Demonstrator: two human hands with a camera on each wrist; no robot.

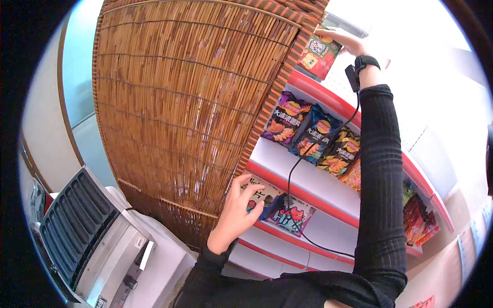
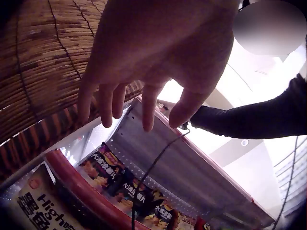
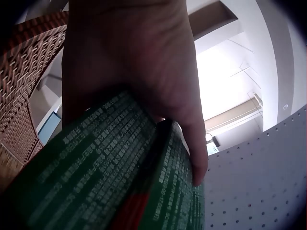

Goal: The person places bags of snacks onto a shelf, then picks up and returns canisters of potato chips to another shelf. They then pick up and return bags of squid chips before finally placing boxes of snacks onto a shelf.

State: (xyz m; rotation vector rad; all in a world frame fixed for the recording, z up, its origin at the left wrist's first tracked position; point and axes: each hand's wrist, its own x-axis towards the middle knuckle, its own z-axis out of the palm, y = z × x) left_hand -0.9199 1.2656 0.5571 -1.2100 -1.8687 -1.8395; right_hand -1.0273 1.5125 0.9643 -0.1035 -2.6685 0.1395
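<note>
On the top shelf my right hand [image 1: 346, 41] grips green-and-red snack boxes [image 1: 319, 57] from above. The right wrist view shows two green faces covered in white print, a dark gap between them, and my thumb [image 3: 197, 158] down the right side; the other fingers are hidden behind the boxes. My left hand [image 1: 236, 213] is raised with fingers loosely bent and nothing in them. It is in front of the lower shelf, overlapping a white snack pack [image 1: 267, 191] and the lower edge of the reed blind [image 1: 195, 102] in the head view.
Purple, blue and black chip bags [image 1: 290, 120] line the shelf below. A Flix bag [image 1: 292, 215] lies one level lower, with red bags [image 1: 418, 220] farther right. A black cable [image 1: 289, 179] hangs from my right wrist across the shelves. A roller grill [image 1: 77, 220] stands at left.
</note>
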